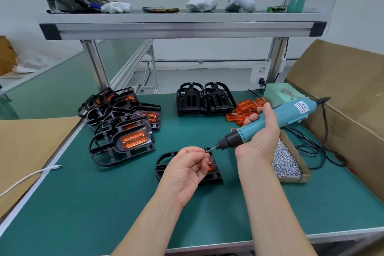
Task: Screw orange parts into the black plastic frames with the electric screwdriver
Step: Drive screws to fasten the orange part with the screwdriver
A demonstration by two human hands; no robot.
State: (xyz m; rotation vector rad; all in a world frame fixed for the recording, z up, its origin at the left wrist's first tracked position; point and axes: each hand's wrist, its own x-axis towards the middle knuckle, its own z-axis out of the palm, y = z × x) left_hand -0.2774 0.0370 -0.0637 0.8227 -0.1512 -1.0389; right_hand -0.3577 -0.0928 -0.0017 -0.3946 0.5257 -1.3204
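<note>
A black plastic frame [164,162] lies on the green mat in front of me, with an orange part [210,166] seated in it, mostly hidden by my left hand. My left hand [187,169] hovers over the frame and pinches a small screw [206,151] at its fingertips. My right hand [260,137] grips the teal electric screwdriver [270,121], tilted down to the left. Its bit tip [212,149] meets the screw.
A pile of finished frames [122,122] sits at the left. Two stacks of bare black frames [205,100] stand at the back, loose orange parts [245,110] beside them. A cardboard tray of screws [287,162] lies at the right, by black cables [315,151] and a large carton [353,93].
</note>
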